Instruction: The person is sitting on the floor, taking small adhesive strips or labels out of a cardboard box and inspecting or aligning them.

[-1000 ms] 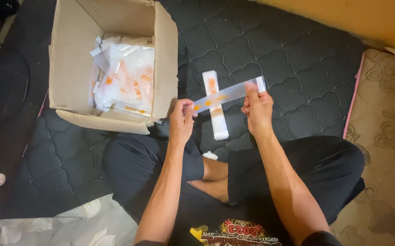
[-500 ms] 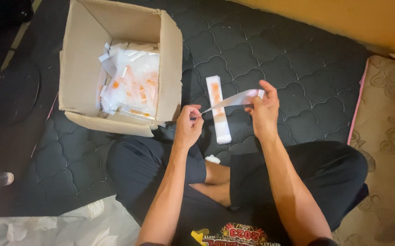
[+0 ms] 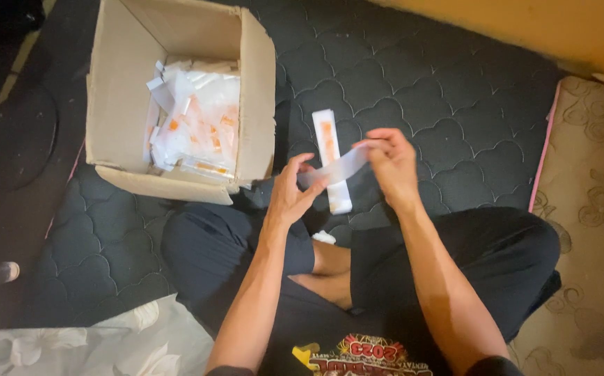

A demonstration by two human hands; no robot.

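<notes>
Your left hand (image 3: pixel 289 195) and your right hand (image 3: pixel 390 163) share one clear plastic sleeve (image 3: pixel 335 167), stretched between them above your crossed legs. The left grip is closed on the sleeve's lower left end, thumb and fingertips pinching it. The right grip is closed on the upper right end, fingers curled over the edge. The sleeve sags slightly in the middle and slopes up toward the right hand. Directly beneath it, a long white and orange packet (image 3: pixel 332 160) lies flat on the dark quilted mattress (image 3: pixel 448 97), running away from you. To your left, just beside the left hand, stands an open cardboard box (image 3: pixel 117 104) holding a heap of similar white and orange packets (image 3: pixel 197 132).
</notes>
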